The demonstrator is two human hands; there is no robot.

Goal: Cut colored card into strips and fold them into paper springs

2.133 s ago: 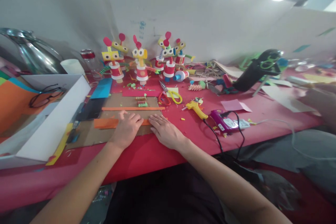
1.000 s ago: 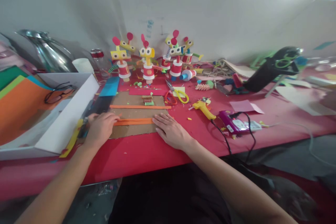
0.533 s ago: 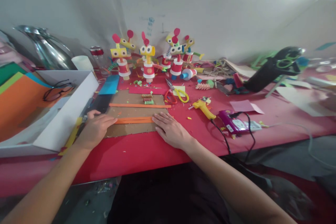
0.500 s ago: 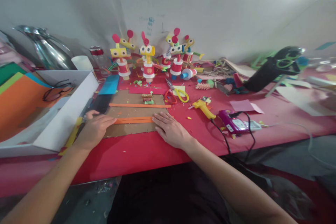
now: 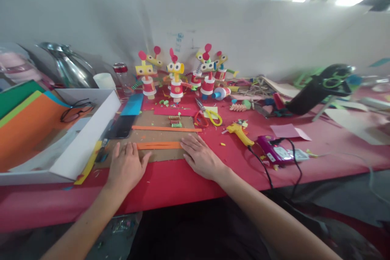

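Observation:
Orange paper strips point(image 5: 160, 145) lie close together on a brown cardboard sheet point(image 5: 167, 155). My left hand point(image 5: 127, 167) rests palm down at their left end, fingers spread and thumb out to the right. At the right end, my right hand point(image 5: 201, 157) lies flat with its fingertips on the strips. Another orange strip point(image 5: 166, 129) runs across the cardboard farther back. Small folded paper springs point(image 5: 175, 122) sit behind it. Neither hand is closed around anything.
Paper-cup figures point(image 5: 176, 85) stand along the back. Scissors point(image 5: 209, 115), a yellow glue gun point(image 5: 240, 134) and a purple power socket point(image 5: 274, 150) lie to the right. At the left are a white box point(image 5: 82, 142), a phone point(image 5: 122, 126) and a cutter point(image 5: 102, 152).
My left hand has shifted from a bent-fingered touch at the strips' left end to lying spread on the cardboard. My right hand stays at the right end. The camera view has tilted slightly up.

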